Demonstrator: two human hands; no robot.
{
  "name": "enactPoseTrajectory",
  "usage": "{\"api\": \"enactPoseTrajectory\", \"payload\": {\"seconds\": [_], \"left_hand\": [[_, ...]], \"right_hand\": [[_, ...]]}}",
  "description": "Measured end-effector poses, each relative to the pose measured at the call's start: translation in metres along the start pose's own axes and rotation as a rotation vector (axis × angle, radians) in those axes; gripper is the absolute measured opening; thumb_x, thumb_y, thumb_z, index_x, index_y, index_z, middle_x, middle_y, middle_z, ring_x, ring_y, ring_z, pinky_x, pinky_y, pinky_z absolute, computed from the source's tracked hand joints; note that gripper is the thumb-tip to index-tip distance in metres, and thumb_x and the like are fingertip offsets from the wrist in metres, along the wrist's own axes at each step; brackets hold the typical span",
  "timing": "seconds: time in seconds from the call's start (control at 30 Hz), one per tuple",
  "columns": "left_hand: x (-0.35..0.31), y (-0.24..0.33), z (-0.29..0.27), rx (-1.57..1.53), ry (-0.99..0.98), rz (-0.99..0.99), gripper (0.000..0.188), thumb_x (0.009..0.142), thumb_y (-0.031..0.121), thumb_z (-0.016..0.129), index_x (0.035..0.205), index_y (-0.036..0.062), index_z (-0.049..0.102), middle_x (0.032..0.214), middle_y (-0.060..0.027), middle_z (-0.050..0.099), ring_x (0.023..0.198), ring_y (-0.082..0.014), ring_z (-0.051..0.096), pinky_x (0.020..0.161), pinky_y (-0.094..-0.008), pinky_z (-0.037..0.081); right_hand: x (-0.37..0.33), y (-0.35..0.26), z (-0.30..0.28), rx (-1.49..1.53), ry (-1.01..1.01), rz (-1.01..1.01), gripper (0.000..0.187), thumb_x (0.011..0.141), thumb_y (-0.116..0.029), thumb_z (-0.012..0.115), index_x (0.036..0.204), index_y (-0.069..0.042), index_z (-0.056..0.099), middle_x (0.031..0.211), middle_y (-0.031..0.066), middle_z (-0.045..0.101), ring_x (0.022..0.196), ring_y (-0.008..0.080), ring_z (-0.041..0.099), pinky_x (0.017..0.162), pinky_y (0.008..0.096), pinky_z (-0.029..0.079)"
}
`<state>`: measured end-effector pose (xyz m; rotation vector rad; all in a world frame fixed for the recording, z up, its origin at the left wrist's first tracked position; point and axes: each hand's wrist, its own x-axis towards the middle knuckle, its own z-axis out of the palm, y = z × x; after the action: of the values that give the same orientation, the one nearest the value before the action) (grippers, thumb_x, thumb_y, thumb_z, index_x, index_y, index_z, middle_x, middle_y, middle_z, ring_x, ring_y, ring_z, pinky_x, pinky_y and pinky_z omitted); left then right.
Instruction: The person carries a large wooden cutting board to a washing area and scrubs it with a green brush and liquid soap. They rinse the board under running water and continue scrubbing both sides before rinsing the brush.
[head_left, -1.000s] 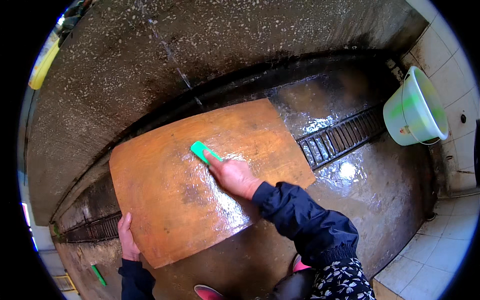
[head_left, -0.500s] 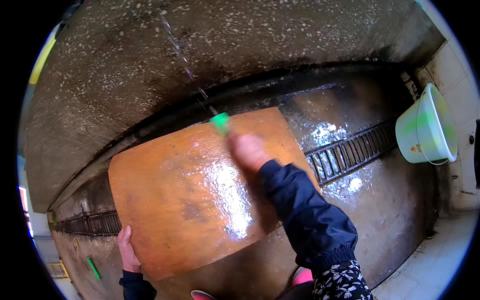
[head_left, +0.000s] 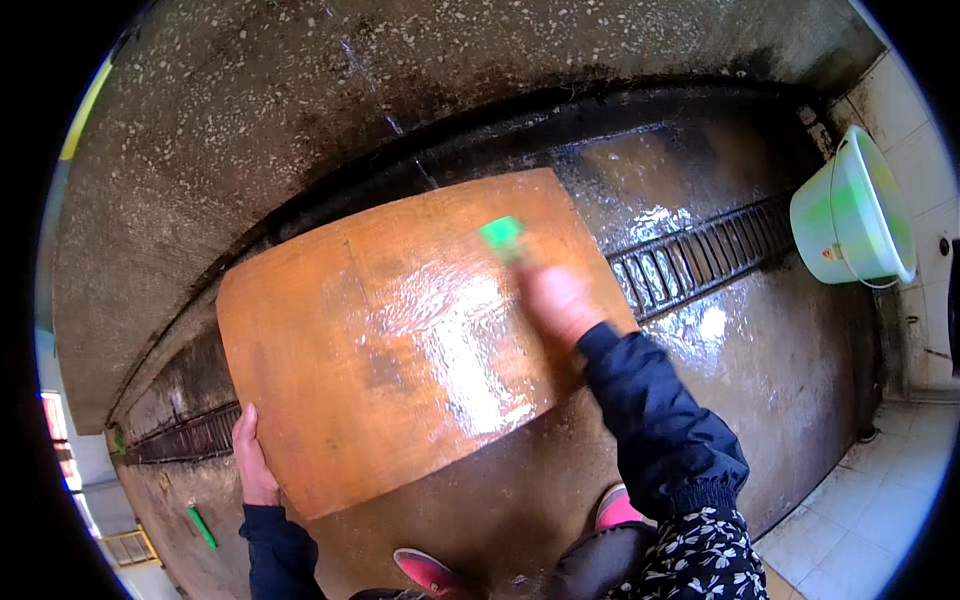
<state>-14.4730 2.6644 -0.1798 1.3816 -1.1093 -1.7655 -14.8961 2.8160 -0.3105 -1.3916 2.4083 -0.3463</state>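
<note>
A broad wet orange-brown board (head_left: 330,330), like wood, slants across the middle of the view. Its lower left edge is in the grip of my left hand (head_left: 255,460), with the thumb along the side. Over the board's upper right part, my right hand (head_left: 560,300) is closed around a small hand tool with a bright green end (head_left: 501,233). Motion smears this hand and the tool, so its exact kind is unclear. Water glistens on the board's face below the green end.
A slotted drain grate (head_left: 705,255) runs behind the board along the wet floor (head_left: 790,400). Beside the tiled wall at right stands a pale green bucket (head_left: 825,225). A speckled stone slab (head_left: 250,120) spans the far side. One green strip (head_left: 201,527) lies at lower left.
My right hand and the green-ended tool have moved right across the board. The water streak at the far side has thinned. My left hand still holds the board's edge.
</note>
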Motion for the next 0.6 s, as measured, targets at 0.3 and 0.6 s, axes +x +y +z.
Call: {"api": "enactPoseTrajectory", "payload": {"seconds": [0.3,0.6], "left_hand": [[-0.003,0.015,-0.009,0.016,-0.016,-0.003,0.037,0.097,0.027,0.050,0.118,-0.0022,0.056,0.112,-0.0109,0.064,0.097,-0.0221,0.064,0.086,-0.0351,0.051],[0.008,0.013,-0.015,-0.031,-0.085,-0.028,0.037,0.098,0.028,0.049,0.118,-0.0025,0.056,0.113,-0.0117,0.063,0.098,-0.0241,0.063,0.086,-0.0377,0.052]], "right_hand": [[-0.118,-0.079,0.034,0.194,0.138,-0.333,0.053,0.089,-0.022,0.051,0.141,-0.018,0.039,0.064,0.0153,0.060,0.047,0.0297,0.057,0.039,0.0428,0.042],[-0.110,-0.017,0.044,-0.082,0.134,0.071,0.036,0.093,-0.024,0.046,0.128,-0.015,0.049,0.063,0.0120,0.063,0.052,0.0296,0.062,0.045,0.0467,0.048]]}}
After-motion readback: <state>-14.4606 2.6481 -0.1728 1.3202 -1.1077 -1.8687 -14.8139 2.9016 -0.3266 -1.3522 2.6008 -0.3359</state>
